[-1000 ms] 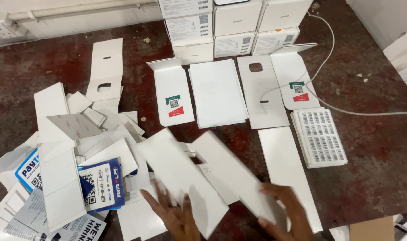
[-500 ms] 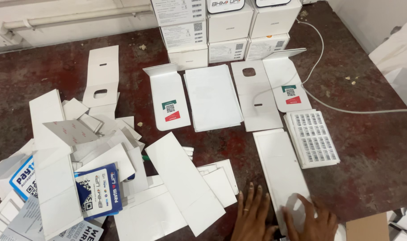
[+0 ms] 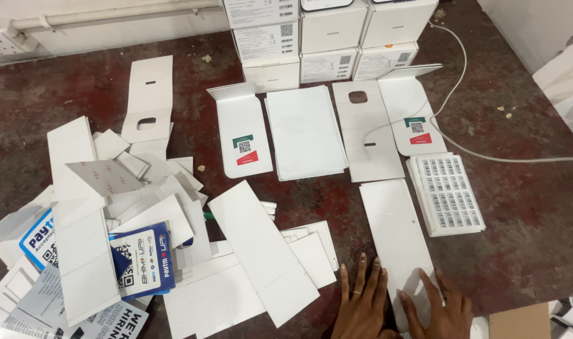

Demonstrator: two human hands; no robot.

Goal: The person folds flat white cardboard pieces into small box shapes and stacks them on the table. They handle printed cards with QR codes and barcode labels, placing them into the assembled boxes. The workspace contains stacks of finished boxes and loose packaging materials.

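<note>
**Both hands flat on a long white card at the table's near edge**

The left hand (image 3: 360, 300) lies spread, fingers wide, palm down on the dark red table (image 3: 525, 232), its fingertips at the left edge of a long white card (image 3: 396, 235). The right hand (image 3: 438, 309), also open and flat, presses on the card's near end, gripping nothing. Just beyond the card's right side sits a stack of barcode label sheets (image 3: 446, 191). A loose heap of white cardboard pieces (image 3: 129, 207) sprawls to the left; white boxes (image 3: 327, 37) stand at the far edge
</note>
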